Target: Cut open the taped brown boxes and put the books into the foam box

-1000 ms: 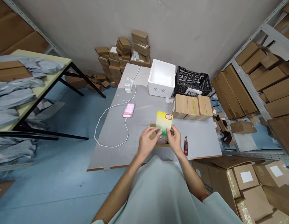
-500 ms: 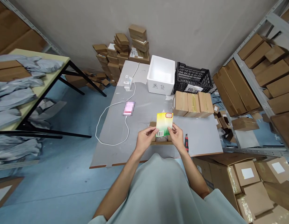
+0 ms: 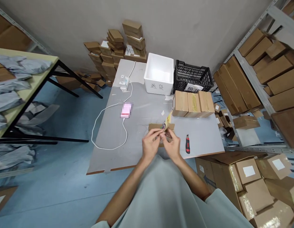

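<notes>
A thin yellow and green packet (image 3: 167, 123) is tilted nearly edge-on above the table, with its lower end between my hands. My left hand (image 3: 150, 145) pinches that end, its fingers closed. My right hand (image 3: 171, 145) is closed on the packet too, thumb pressed near the left fingertips. Under both hands lies an open cardboard box (image 3: 153, 126), its inside mostly hidden. To the right of my right hand, a red and black utility knife (image 3: 188, 145) lies on the grey tabletop (image 3: 137, 136).
Three taped boxes (image 3: 193, 104) stand at the table's right. Behind them are a white foam box (image 3: 158, 87) and a black crate (image 3: 194, 77). A pixelated pink item (image 3: 126, 110) lies left, by a white cable (image 3: 109, 148). A large carton (image 3: 215, 171) of boxes stands front right.
The packet, which faced me with its barcode showing, is now turned almost edge-on. My hands have come closer together at its lower end. The view has shifted slightly.
</notes>
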Available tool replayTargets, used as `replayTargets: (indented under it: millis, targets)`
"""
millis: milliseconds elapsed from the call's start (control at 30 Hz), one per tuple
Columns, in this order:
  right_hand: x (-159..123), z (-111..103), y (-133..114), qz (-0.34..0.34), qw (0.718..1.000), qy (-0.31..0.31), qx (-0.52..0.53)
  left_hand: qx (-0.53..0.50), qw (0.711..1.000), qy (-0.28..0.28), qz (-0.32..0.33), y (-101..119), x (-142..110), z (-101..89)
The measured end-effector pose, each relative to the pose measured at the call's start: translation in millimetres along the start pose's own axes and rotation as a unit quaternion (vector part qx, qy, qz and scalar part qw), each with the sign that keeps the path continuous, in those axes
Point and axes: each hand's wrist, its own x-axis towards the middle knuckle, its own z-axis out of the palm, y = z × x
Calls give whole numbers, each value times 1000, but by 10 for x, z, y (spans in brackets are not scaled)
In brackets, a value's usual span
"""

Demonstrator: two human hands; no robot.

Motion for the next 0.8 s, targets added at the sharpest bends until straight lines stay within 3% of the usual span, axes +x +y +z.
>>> replayTargets:
  millis: [133, 300, 400, 467, 567, 800]
  targets:
    - [141, -90, 10, 17, 999, 33, 17, 15, 998, -40, 43, 62, -72, 33]
    - [418, -422, -26, 48, 996, -32, 73, 37, 999, -6, -36, -3, 211, -254]
    - [505, -514, -18, 60, 991, -77, 87, -20, 993, -65, -94, -41, 353, -338]
    - [526, -513, 4, 59, 990, -94, 82, -73, 981, -120, -135, -47, 373, -312]
    - [538, -479, 31, 62, 990, -103, 73, -105, 969, -147, -167, -40, 326, -222]
    - [565, -502, -1, 54, 992, -86, 80, -89, 969, -183, -139, -6, 208, -185]
